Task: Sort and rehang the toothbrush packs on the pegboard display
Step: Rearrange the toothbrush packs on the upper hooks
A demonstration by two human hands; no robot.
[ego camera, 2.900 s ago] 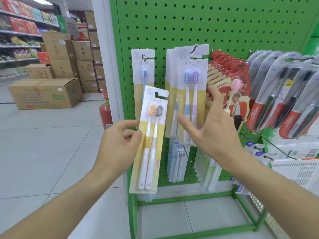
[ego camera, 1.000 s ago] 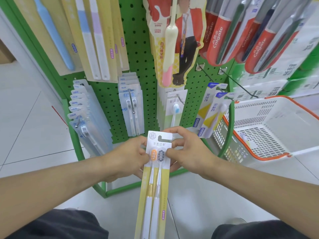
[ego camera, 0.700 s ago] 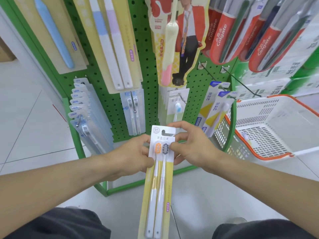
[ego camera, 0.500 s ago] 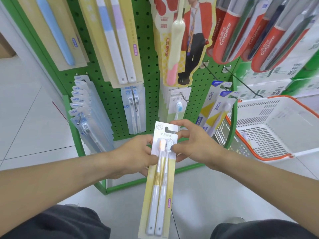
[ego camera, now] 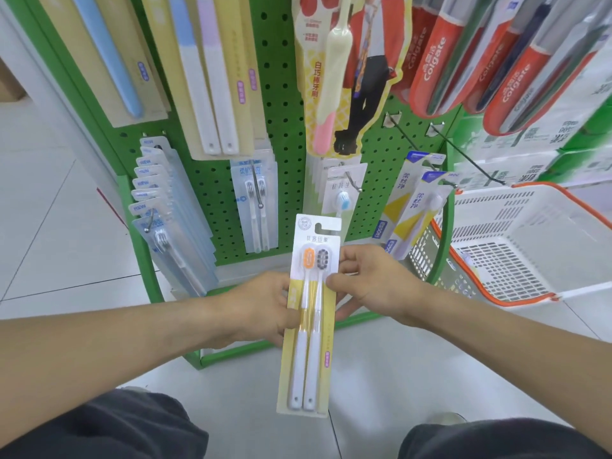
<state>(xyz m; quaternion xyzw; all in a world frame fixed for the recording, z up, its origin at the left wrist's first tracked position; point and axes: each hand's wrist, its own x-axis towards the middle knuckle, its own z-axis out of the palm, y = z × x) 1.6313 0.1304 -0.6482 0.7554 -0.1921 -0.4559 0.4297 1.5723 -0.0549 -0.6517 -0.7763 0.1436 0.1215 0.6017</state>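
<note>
At the centre of the frame, the left hand (ego camera: pixel 265 306) is gripping the left edge of a two-brush toothbrush pack (ego camera: pixel 309 313), fingers curled behind it. The right hand (ego camera: pixel 367 279) is pinching the pack's right edge near the brush heads. The pack is hanging upright, apart from the green pegboard (ego camera: pixel 281 104) above it. A white basket (ego camera: pixel 530 246) is sitting at right, with open floor (ego camera: pixel 364 366) below.

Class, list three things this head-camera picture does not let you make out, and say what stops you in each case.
- Tops of the upper yellow packs, head view: cut off by the top edge.
- Left hand fingers behind the held toothbrush pack: hidden by the card.
- Small print on that pack's purple label: too small.
</note>
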